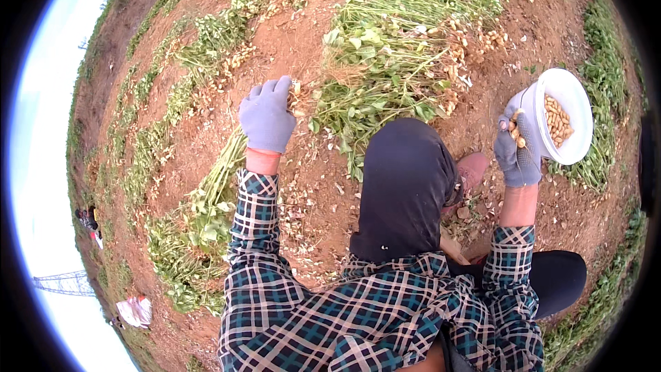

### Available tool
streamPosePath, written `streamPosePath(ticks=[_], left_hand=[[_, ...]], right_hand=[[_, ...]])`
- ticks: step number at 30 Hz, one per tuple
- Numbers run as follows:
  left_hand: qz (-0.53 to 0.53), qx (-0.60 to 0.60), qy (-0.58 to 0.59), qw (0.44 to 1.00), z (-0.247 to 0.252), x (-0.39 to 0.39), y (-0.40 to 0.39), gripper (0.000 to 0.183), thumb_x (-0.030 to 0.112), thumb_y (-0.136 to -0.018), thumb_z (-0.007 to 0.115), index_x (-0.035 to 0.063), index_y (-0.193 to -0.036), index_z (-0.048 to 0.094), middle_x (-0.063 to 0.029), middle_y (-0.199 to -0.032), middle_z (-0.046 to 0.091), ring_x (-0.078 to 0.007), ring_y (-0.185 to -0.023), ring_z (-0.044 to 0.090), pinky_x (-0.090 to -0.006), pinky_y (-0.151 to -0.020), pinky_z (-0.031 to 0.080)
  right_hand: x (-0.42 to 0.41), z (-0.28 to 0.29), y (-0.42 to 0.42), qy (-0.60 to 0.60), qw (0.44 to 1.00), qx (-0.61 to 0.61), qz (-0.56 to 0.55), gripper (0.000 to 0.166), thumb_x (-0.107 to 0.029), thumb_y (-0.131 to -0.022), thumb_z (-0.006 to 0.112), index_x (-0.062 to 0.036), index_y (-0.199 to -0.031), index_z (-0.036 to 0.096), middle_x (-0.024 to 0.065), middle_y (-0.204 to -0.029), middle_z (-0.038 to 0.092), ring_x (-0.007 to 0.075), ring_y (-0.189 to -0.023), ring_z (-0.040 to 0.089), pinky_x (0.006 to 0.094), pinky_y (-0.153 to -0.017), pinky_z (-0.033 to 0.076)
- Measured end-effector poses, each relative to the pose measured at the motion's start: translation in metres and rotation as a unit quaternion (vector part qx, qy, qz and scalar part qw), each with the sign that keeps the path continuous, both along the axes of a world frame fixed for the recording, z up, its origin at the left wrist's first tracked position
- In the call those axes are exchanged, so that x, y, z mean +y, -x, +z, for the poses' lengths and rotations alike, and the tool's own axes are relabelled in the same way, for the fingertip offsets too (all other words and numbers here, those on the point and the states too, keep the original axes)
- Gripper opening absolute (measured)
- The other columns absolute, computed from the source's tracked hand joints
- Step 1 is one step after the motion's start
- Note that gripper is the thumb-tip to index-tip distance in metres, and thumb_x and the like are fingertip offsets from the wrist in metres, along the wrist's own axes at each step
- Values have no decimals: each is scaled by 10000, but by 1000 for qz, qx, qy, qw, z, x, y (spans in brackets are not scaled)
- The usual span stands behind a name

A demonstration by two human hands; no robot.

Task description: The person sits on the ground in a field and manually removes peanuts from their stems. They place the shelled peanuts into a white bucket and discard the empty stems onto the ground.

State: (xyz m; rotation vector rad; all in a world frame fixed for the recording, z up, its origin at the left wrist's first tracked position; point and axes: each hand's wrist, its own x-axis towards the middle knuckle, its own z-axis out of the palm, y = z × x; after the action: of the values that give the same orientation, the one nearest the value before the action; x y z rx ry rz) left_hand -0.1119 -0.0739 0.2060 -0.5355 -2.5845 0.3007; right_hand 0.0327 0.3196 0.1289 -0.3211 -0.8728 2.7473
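Note:
My left hand (267, 116), in a grey work glove, is closed around the stems of a peanut plant (225, 157). The plant's roots and pods (296, 94) poke out past the fingers, and its leafy end trails down beside my sleeve. In the curled fingers of my right hand (517, 157), also gloved, lie several peanut pods (515, 132). This hand is right beside a white plastic bucket (579, 119), whose thin handle passes by the glove. Loose peanuts (556, 121) cover part of the bucket's bottom. Whether the bucket rests on the ground I cannot tell.
A large heap of pulled peanut plants (397, 57) lies ahead of my knee (405, 181). More plants (181, 258) lie to my left on the reddish soil (289, 41). A white sack (135, 312) and another person (88, 218) are far left.

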Motion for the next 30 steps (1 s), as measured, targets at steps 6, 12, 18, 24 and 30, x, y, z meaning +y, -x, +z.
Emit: streamPosePath(ticks=[6, 12, 18, 24, 30], left_hand=[[147, -111, 8, 983, -42, -72, 38, 244, 149, -725, 626, 111, -958, 565, -96, -864, 649, -304, -830, 642, -410, -690, 506], [182, -171, 28, 968, -85, -103, 99, 187, 156, -769, 604, 108, -948, 578, -117, -906, 656, -317, -869, 640, -418, -725, 515], [164, -168, 152, 960, -110, -103, 136, 321, 126, -744, 606, 215, -1052, 617, -28, -1036, 646, -227, -1026, 585, -401, -859, 431], [160, -109, 75, 978, -116, -88, 129, 393, 172, -732, 663, 216, -1114, 579, -17, -1136, 606, -234, -1131, 530, -456, -1007, 313], [229, -201, 48, 951, -129, -87, 131, 559, 247, -694, 713, 204, -1218, 523, -30, -1180, 585, -237, -1144, 524, -418, -989, 346]], right_hand=[[52, 17, -1, -49, 998, 15, -47, 211, -172, -986, 434, 22, -1048, 489, 118, -828, 562, 50, -406, 368, 168, -314, 283], [73, 9, -18, -51, 997, 14, -48, 226, -184, -995, 405, 11, -1080, 479, 128, -837, 551, 68, -458, 401, 178, -341, 320], [64, -8, -17, -14, 993, -68, -100, 233, -195, -991, 413, 13, -1056, 493, 113, -822, 566, 71, -419, 370, 176, -335, 314], [67, -25, -17, -4, 979, -154, -136, 224, -210, -976, 454, -1, -1033, 512, 104, -824, 569, 75, -419, 363, 192, -346, 296], [92, -36, -14, 37, 978, -131, -161, 209, -207, -962, 485, -12, -1028, 523, 105, -817, 576, 80, -447, 422, 194, -354, 325]])
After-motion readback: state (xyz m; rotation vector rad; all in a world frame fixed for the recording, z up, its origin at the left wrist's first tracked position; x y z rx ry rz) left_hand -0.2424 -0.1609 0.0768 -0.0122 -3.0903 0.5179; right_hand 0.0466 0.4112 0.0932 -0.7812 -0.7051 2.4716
